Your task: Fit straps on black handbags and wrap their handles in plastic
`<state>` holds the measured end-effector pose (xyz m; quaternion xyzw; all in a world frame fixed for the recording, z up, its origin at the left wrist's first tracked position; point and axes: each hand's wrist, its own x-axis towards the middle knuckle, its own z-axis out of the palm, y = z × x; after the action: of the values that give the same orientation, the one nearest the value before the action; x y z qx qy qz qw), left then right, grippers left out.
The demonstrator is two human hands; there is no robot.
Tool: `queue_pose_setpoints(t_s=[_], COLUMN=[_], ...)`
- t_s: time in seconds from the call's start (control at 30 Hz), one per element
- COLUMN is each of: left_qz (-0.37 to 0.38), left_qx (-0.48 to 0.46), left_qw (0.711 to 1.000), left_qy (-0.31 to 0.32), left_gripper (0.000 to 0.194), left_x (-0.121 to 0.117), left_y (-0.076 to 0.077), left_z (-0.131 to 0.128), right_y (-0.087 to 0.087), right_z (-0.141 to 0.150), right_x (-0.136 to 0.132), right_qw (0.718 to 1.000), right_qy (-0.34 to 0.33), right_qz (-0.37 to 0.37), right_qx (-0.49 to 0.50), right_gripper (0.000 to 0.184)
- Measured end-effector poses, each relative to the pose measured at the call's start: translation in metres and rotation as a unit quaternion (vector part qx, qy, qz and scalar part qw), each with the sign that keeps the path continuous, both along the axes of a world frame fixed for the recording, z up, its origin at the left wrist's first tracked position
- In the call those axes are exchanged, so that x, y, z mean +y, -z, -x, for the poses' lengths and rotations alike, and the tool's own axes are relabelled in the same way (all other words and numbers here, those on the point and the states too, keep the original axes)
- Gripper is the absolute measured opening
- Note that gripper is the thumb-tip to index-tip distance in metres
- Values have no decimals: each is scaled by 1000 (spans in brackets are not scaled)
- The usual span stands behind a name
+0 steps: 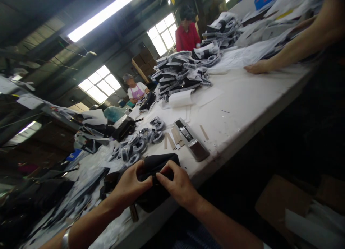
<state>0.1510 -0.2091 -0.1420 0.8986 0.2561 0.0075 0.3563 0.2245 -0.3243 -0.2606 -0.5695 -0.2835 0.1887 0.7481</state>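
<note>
A black bag (161, 159) lies at the near edge of the white table, partly hidden by my hands. My left hand (133, 180) is closed on its left side, thumb and fingers gripping the dark material. On the right, my right hand (175, 180) pinches at the bag's front edge, its thumb close to the left thumb. Whatever small part sits between the fingertips is too dark to make out. Just beyond the bag are several coiled straps (134, 144) in clear wrap.
A long metal-and-brown device (191, 139) lies on the table (239, 105) beside brown card strips (169, 140). Wrapped goods form a pile (180, 74) farther back. A co-worker's arm (293, 47) reaches in from the right; two more people stand behind. A cardboard box (277, 202) is below right.
</note>
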Motion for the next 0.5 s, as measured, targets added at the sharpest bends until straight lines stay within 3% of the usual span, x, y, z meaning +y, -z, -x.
queue_pose_setpoints(t_s=[0.23, 0.5], left_qz=[110, 39], left_qx=[18, -5], left_qw=[993, 998], left_qy=[47, 45], left_gripper=[39, 31], left_x=[12, 4], left_y=[-3, 2], left_z=[8, 12], right_y=[2, -8], right_z=[-5, -3], right_x=[-2, -9], right_qw=[999, 998], right_qy=[-44, -48], right_qz=[3, 40], right_qx=[16, -13], right_gripper=[14, 14])
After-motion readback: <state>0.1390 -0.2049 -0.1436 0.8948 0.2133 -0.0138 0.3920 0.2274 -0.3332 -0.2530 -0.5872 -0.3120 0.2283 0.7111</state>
